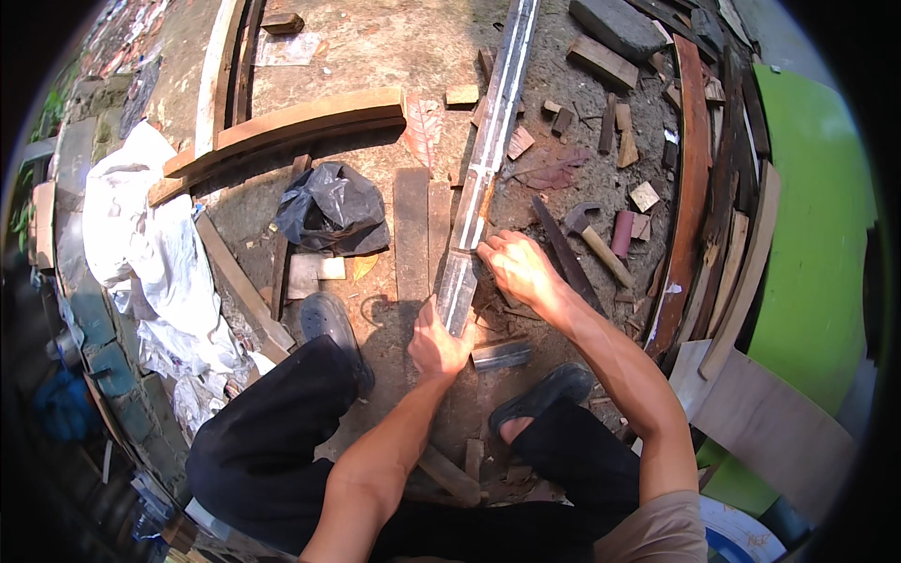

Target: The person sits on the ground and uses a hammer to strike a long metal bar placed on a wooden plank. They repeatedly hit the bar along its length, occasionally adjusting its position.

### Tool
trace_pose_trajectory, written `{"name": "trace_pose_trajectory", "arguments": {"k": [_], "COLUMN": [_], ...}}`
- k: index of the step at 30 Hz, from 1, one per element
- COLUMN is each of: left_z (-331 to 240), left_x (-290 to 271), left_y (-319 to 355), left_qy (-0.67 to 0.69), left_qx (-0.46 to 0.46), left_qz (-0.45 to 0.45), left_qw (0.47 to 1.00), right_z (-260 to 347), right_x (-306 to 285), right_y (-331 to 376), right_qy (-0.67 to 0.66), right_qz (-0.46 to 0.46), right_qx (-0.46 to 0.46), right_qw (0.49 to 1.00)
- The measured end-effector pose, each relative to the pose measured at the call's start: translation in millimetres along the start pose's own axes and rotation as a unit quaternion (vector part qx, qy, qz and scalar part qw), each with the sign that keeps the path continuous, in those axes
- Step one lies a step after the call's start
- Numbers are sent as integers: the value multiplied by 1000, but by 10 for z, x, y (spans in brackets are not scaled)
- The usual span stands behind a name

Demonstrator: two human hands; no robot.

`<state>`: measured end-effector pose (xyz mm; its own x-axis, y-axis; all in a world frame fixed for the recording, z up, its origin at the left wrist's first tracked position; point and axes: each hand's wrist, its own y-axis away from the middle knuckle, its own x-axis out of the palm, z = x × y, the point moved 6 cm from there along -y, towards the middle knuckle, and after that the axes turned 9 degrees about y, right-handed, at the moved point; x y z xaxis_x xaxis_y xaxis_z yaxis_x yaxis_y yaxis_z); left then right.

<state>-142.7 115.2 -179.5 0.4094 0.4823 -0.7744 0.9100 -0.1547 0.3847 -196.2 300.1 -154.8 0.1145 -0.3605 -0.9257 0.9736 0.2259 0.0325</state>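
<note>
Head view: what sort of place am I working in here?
Probably an outdoor carpentry spot on bare ground. Both hands, left hand and right hand, grip a long grooved strip; a hammer and curved wooden planks lie among offcuts.

Bare dirt ground [375, 56] strewn with wood offcuts [601, 61], a long grooved plank [488, 159], hammer [591, 235], black plastic bag [333, 211] and curved timbers [291, 127]

We are in an outdoor woodworking yard. Bare dirt ground [375, 56] lies littered with offcuts [644, 195] and wood chips. Curved planks [282, 127] and boards [693, 178] lie piled around us, a hammer [593, 236] rests on the ground, and a green panel [812, 235] stands on the right.
</note>
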Motion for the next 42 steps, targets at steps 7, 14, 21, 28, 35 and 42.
{"name": "trace_pose_trajectory", "arguments": {"k": [7,14,21,28,35,42], "left_z": [-32,24,34,583,1172,1342], "left_x": [8,15,21,-342,-1055,-1314], "left_y": [38,64,61,-153,99,497], "left_qy": [19,12,30,154,199,244], "left_qx": [103,13,2,28,-89,-144], "left_qz": [-85,-30,-16,-6,-59,-91], "left_qw": [991,999,999,988,974,955], "right_z": [-515,-903,-460,836,2036,2637], "right_x": [192,-33,217,845,1341,949], "right_y": [1657,2428,3039,2627,2380,1778], "right_qy": [57,37,-79,-213,-266,-320], "right_qz": [269,180,172,122,157,216], "right_qx": [228,453,637,565,461,276], "right_qw": [934,872,747,788,832,880]}}
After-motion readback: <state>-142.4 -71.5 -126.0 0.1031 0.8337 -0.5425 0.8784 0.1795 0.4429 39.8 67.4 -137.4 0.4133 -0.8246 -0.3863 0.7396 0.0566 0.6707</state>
